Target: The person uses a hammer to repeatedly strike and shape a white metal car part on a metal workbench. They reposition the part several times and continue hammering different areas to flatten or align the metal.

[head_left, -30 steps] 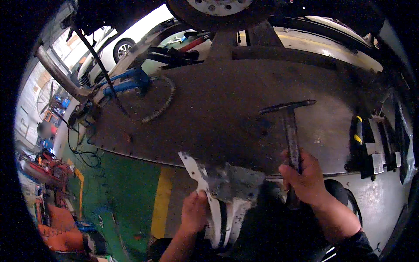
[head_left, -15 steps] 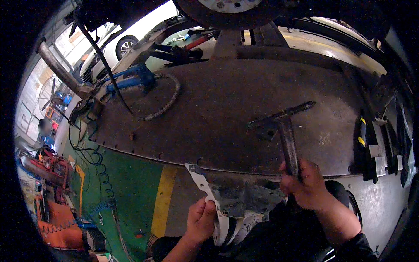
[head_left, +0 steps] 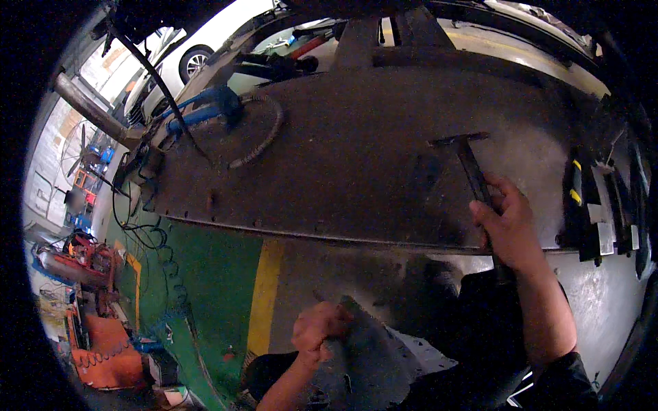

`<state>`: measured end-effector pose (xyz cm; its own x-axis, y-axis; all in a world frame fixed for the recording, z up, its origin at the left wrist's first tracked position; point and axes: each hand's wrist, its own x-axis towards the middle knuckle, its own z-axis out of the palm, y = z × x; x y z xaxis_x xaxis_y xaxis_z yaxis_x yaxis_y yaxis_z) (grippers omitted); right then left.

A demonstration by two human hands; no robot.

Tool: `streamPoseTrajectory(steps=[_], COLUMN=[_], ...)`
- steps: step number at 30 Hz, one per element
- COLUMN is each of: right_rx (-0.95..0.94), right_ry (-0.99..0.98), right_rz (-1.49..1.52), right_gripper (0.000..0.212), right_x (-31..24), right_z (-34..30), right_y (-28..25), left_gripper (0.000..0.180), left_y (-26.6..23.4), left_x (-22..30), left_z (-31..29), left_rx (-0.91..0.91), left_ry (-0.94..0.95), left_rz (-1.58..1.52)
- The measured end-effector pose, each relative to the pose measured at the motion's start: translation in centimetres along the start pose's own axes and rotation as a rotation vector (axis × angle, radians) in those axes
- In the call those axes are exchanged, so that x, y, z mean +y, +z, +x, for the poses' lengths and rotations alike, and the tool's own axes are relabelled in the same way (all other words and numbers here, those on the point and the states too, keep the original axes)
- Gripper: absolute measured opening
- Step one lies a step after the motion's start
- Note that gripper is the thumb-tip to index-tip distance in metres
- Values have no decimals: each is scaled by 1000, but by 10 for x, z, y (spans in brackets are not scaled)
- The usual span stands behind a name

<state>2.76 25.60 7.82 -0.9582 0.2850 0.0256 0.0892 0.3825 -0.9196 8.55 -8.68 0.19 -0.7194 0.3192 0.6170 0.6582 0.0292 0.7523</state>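
The right hand (head_left: 508, 220) grips the hammer (head_left: 471, 164) low, leaving its head free, while the left hand (head_left: 319, 331), blurred, seems clenched on the panel (head_left: 377, 357), steadying it.

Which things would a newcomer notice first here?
The dark, long-headed metal hammer in the right hand, seen against the broad, dark, flat worktop, probably draws the eye first. Lower down, the left hand grips a grey, sheet-like part. At the worktop's far left sits a bright blue tool.
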Motion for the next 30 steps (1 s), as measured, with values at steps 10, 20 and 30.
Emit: streamPoseTrajectory(steps=[10, 20, 30], right_rx=[-126, -158, -151], right_ry=[42, 88, 54], right_rz=[-42, 18, 163], right_gripper=[56, 54, 51], right_x=[-13, -18, -19], right_z=[-14, -17, -17], right_y=[6, 8, 14], left_gripper=[64, 61, 45], left_y=[5, 6, 44], left_x=[1, -9, 4], left_z=[9, 6, 7], left_rx=[-28, -45, 282], left_ry=[95, 89, -842], left_rz=[-63, -262, 94])
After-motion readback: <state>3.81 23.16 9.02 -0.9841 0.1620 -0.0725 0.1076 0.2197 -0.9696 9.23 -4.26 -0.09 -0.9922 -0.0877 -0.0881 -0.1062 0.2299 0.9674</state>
